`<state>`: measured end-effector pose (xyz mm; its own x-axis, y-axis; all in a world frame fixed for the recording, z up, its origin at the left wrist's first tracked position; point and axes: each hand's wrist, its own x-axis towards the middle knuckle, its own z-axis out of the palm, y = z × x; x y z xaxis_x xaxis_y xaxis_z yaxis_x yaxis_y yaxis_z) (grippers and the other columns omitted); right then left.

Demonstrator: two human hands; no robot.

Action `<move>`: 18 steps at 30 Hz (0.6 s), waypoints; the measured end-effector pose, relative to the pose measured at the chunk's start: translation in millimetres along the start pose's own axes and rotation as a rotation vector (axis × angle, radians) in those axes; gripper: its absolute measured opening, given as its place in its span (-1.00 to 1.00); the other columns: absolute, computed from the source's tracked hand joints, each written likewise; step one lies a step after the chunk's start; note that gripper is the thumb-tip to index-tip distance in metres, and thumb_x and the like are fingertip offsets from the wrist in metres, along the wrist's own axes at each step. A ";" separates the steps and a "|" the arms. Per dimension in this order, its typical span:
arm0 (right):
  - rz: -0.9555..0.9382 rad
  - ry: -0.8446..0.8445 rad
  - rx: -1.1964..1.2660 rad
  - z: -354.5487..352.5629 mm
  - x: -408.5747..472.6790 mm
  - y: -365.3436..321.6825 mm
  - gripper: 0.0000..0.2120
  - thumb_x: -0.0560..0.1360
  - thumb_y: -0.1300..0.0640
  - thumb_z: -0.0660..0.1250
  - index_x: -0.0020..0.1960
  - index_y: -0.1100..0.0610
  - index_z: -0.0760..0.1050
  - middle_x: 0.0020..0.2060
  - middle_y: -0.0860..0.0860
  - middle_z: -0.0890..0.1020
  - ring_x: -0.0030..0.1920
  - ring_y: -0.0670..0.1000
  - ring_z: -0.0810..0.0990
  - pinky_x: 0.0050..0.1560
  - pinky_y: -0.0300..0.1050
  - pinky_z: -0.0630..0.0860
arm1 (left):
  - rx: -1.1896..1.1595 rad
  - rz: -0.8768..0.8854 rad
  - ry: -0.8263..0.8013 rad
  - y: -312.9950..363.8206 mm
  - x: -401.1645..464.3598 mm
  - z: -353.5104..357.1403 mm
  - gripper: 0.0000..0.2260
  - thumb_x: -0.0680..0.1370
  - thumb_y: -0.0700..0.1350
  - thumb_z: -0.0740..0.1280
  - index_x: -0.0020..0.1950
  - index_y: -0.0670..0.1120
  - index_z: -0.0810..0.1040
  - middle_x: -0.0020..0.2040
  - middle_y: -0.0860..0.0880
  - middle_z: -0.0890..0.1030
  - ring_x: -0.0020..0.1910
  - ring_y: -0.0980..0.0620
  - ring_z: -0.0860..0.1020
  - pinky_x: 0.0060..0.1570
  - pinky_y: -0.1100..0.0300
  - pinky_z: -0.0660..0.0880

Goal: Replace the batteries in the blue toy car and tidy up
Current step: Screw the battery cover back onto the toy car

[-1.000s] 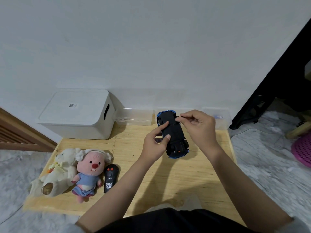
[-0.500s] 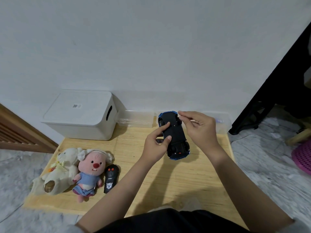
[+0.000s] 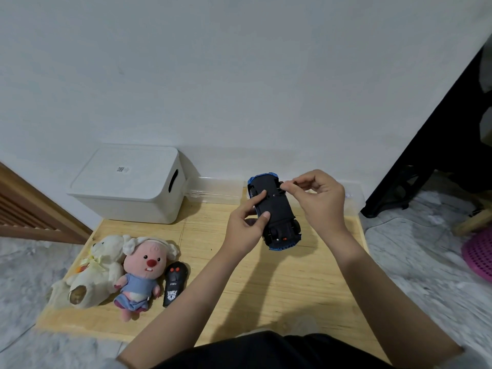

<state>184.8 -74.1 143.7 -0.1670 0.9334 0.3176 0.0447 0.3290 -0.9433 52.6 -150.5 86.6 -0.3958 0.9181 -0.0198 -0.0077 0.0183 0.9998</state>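
Note:
The blue toy car point(image 3: 277, 211) is held upside down above the wooden board point(image 3: 266, 275), its black underside facing me. My left hand point(image 3: 246, 226) grips the car's left side, thumb and forefinger on the underside. My right hand point(image 3: 318, 199) pinches with its fingertips at the car's far right edge, near a front wheel; whether something small is between the fingers is hidden. No batteries are visible.
A white lidded storage box point(image 3: 127, 185) stands at the back left. Two clear plastic trays point(image 3: 215, 191) line the wall. A cream plush point(image 3: 90, 272), a pink plush point(image 3: 141, 272) and a black remote control point(image 3: 174, 283) lie front left. A pink basket point(image 3: 479, 251) sits far right.
My right hand's fingertips moved from over the car's underside out to its far right edge. The left hand kept its grip and the car barely shifted.

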 end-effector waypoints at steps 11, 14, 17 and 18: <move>-0.063 -0.093 -0.030 -4.7 1.3 -3.5 -0.87 0.43 0.34 0.42 -0.06 0.19 0.65 -0.18 0.00 0.69 -0.15 -0.09 0.68 -0.17 -0.29 0.58 | -0.023 0.004 -0.003 3.6 2.7 0.5 -0.60 0.53 -0.30 0.33 0.25 0.12 0.51 0.10 -0.16 0.59 -0.12 -0.07 0.54 -0.34 0.35 0.49; -0.061 -0.072 -0.065 -4.9 3.9 -6.3 -0.94 0.38 0.27 0.49 -0.18 0.16 0.63 -0.23 -0.05 0.68 -0.18 -0.17 0.64 -0.25 -0.35 0.54 | -0.026 0.009 -0.002 2.8 3.1 -0.2 -0.60 0.53 -0.30 0.33 0.25 0.13 0.51 0.12 -0.17 0.59 -0.11 -0.08 0.54 -0.34 0.37 0.48; -0.017 -0.070 -0.060 -4.0 5.7 -6.5 -0.89 0.37 0.22 0.51 -0.25 0.15 0.58 -0.22 -0.06 0.69 -0.15 -0.12 0.66 -0.23 -0.26 0.57 | -0.027 0.020 -0.004 4.0 3.4 -0.1 -0.60 0.53 -0.31 0.32 0.24 0.13 0.50 0.12 -0.15 0.59 -0.16 -0.03 0.54 -0.33 0.36 0.48; -0.001 -0.065 -0.044 -3.6 6.5 -6.3 -0.88 0.37 0.22 0.51 -0.24 0.15 0.57 -0.24 -0.03 0.69 -0.17 -0.06 0.66 -0.21 -0.19 0.59 | -0.030 0.021 -0.006 4.7 3.4 0.2 -0.59 0.53 -0.31 0.32 0.23 0.14 0.50 0.11 -0.13 0.59 -0.18 -0.02 0.55 -0.32 0.34 0.48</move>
<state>186.9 -69.6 152.1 -0.2303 0.9222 0.3107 0.0872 0.3376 -0.9373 51.4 -147.2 91.2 -0.3909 0.9204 0.0017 -0.0264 -0.0131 0.9996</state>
